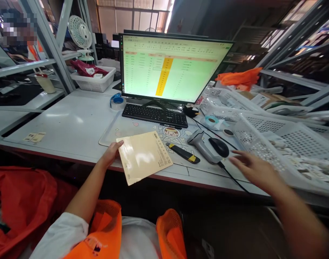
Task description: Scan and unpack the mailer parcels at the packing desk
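Observation:
My left hand (pixel 113 153) grips the left edge of a flat, glossy cream packet (pixel 144 156) with small print along its right side. The packet is tilted over the desk's front edge. To the right, my right hand (pixel 247 163) is slightly blurred, fingers apart and nothing in them. Just left of its fingertips lie a black computer mouse (pixel 218 146) and a grey barcode scanner (pixel 203 147) with its cable. Between packet and scanner rests a black and yellow utility knife (pixel 183 153).
Behind stand a black keyboard (pixel 155 115) and a monitor (pixel 172 68) showing a spreadsheet. White plastic baskets (pixel 310 140) hold small packets on the right. Tape rolls (pixel 118 102), a white basket (pixel 92 84) and a fan (pixel 80 32) are at the left, beside metal shelf posts (pixel 52 46).

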`<state>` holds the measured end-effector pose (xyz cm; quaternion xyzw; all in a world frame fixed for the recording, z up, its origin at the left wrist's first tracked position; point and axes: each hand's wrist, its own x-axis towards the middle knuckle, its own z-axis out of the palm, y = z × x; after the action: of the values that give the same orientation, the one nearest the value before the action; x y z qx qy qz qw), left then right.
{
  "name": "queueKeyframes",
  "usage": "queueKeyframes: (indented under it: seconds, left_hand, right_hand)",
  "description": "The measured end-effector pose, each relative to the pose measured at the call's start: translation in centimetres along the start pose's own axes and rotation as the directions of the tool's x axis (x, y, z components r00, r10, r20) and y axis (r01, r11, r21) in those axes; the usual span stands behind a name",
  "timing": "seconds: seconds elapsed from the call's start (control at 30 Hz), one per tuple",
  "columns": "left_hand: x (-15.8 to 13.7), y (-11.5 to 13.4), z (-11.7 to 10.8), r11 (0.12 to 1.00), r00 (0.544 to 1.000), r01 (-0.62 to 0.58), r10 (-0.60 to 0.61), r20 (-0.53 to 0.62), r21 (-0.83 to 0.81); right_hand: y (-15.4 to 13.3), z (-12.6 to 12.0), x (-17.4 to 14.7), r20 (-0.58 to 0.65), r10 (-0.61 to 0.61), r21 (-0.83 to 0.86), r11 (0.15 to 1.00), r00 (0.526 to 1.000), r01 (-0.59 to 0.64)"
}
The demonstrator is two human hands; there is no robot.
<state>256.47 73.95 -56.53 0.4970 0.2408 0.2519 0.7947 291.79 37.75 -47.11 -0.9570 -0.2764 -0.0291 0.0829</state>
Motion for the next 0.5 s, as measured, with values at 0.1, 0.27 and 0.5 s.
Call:
queueKeyframes:
  seconds: [0.1,0.27,0.5]
  left_hand:
    - [0.2,-0.7,-0.1,0.976,0.999,-0.037,0.032,0.031,0.213]
    - [0.1,-0.9,-0.8,0.937,0.994,-0.093,0.070,0.082,0.337]
    - [0.1,-0.8,-0.8,0.939,0.997,-0.053,0.030,0.074,0.339]
  right_hand:
    - [-4.8,2.4,3.9,0.179,-0.017,0.028,1.000,0.984,0.012]
    - [-9.8,6.0,6.7,0.174,0.095,-0.131,0.989,0.980,-0.072]
    - [-10.0,1.7,5.5,0.292,-0.024,0.008,1.000,0.956,0.023]
